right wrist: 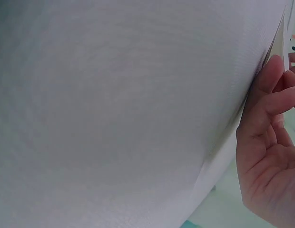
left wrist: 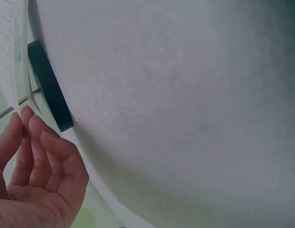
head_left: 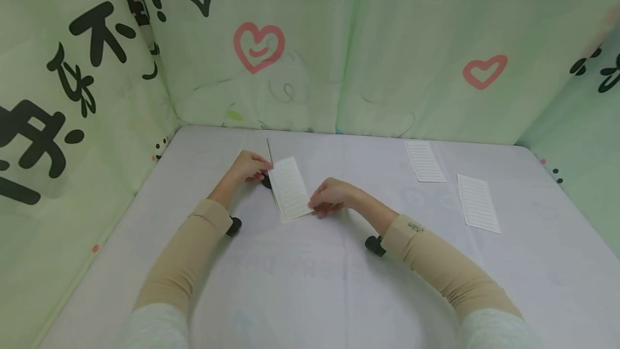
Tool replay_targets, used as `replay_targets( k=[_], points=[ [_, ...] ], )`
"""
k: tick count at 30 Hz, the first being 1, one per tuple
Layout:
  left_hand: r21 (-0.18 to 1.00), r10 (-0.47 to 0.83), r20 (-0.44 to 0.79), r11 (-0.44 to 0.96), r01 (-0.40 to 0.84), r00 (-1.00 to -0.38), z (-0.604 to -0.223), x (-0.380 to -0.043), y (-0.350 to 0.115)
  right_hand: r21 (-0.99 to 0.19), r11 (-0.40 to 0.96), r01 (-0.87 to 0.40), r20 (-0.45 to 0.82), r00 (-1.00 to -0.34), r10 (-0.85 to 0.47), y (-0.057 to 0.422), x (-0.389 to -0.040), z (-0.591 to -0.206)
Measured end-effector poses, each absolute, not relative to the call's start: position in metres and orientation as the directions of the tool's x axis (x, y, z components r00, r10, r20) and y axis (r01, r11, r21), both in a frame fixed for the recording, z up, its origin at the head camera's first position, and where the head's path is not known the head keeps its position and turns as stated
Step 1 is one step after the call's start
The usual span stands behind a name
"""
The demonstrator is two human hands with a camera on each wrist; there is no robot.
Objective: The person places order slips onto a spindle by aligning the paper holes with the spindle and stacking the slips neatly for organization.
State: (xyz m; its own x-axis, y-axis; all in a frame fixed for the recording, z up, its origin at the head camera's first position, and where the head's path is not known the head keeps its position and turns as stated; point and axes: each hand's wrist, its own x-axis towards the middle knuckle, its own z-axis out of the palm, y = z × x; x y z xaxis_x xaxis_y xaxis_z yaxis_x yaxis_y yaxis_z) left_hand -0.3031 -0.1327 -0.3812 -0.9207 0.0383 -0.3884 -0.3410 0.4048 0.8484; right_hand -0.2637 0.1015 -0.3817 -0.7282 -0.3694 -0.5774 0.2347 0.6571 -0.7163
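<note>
A lined white paper sheet (head_left: 289, 190) is held tilted over the table, with the edge of at least one more sheet showing beneath it. My left hand (head_left: 249, 167) pinches its upper left corner between thumb and fingertips. At the lower right corner, my right hand (head_left: 334, 196) grips the paper. Beside the left fingertips rises a thin metal rod (head_left: 269, 149) on a round black base (left wrist: 50, 88), like a paper spike. In the left wrist view the rod meets the paper edge; whether it pierces the top sheet I cannot tell.
Two more lined sheets lie apart on the right of the white table (head_left: 310, 295): one near the back edge (head_left: 425, 161), another further right (head_left: 478, 203). A green printed curtain (head_left: 411, 42) hangs behind and at both sides.
</note>
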Motion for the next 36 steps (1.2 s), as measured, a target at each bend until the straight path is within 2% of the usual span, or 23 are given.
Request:
replay_targets(
  k=[9,21,36],
  points=[
    [0.827,0.008,-0.39,0.443,-0.346,-0.921,-0.385,-0.306,-0.131,-0.71,0.682,0.177,-0.547,-0.748,-0.375,0.097,-0.261,-0.382],
    [0.767,-0.043,-0.368,0.551,-0.33,-0.929,-0.392,-0.311,-0.127,-0.679,0.714,0.17,-0.554,-0.757,-0.347,0.096,-0.261,-0.384],
    [0.765,-0.027,-0.39,0.547,-0.34,-0.92,-0.397,-0.315,-0.13,-0.683,0.712,0.164,-0.552,-0.754,-0.356,0.097,-0.26,-0.382]
  ],
)
